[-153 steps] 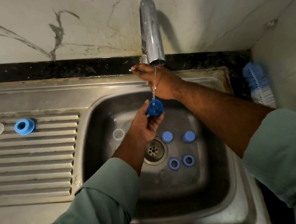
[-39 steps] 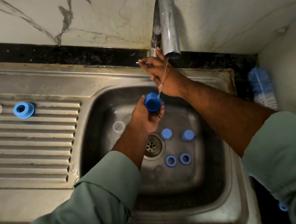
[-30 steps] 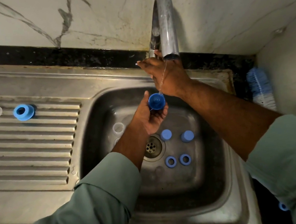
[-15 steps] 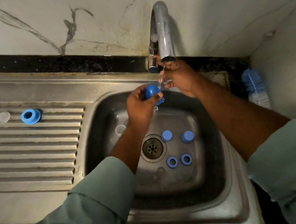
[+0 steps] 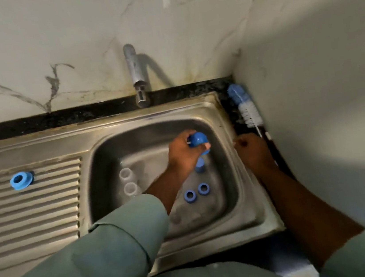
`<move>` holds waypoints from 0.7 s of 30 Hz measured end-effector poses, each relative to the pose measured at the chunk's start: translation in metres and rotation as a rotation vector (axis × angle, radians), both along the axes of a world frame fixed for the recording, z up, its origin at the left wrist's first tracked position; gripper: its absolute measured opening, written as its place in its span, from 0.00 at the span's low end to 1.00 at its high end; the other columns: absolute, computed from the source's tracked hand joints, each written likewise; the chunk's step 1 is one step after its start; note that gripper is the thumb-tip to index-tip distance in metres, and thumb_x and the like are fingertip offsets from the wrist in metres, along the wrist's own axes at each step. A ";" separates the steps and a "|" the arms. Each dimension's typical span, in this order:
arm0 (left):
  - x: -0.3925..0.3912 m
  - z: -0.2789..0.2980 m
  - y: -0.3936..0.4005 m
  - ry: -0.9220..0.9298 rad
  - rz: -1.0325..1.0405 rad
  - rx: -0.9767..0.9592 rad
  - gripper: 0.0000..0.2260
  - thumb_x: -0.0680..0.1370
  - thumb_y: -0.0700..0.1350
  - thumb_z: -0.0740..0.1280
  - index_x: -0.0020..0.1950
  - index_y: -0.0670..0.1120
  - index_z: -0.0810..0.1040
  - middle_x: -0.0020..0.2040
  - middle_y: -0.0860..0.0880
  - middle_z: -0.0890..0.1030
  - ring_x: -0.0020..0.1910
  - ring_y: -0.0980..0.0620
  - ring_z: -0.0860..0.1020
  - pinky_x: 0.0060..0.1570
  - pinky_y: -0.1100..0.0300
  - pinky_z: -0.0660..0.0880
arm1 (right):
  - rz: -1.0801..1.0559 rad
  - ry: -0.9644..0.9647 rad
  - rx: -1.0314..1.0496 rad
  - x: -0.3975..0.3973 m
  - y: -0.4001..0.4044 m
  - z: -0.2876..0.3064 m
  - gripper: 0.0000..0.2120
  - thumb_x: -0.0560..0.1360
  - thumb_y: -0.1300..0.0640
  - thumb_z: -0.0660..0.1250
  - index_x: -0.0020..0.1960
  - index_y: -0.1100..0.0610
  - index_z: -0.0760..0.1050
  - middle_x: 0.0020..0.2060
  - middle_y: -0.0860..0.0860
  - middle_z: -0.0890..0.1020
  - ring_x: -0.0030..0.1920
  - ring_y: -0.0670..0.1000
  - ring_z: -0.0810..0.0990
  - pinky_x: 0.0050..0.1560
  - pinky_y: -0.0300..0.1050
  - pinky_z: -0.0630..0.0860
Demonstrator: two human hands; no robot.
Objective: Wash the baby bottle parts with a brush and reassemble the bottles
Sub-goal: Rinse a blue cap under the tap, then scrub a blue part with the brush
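The person wears a pale grey-green, long-sleeved garment of smooth fabric. The left sleeve (image 5: 112, 247) ends in a stitched cuff (image 5: 127, 217) partway along the forearm. The right sleeve (image 5: 364, 256) is pushed higher, leaving more forearm bare. Both hands are bare.

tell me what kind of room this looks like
Probably a home kitchen: a steel sink with a ribbed drainboard, a wall tap on marble-look tiles, and a bottle brush by the corner.
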State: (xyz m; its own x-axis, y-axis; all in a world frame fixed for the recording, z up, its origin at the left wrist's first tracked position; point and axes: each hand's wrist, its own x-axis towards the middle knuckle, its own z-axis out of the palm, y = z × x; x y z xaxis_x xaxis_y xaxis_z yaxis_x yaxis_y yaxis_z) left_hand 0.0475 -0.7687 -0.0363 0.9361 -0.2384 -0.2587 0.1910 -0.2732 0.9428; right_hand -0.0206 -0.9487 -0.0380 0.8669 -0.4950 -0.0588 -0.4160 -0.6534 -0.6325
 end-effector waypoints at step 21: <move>0.006 0.052 0.074 0.477 0.534 -0.646 0.18 0.79 0.55 0.67 0.57 0.42 0.74 0.41 0.40 0.78 0.37 0.49 0.78 0.35 0.56 0.80 | -0.017 -0.386 -0.185 -0.093 0.041 0.012 0.06 0.75 0.62 0.63 0.49 0.62 0.78 0.43 0.59 0.81 0.44 0.59 0.80 0.47 0.40 0.67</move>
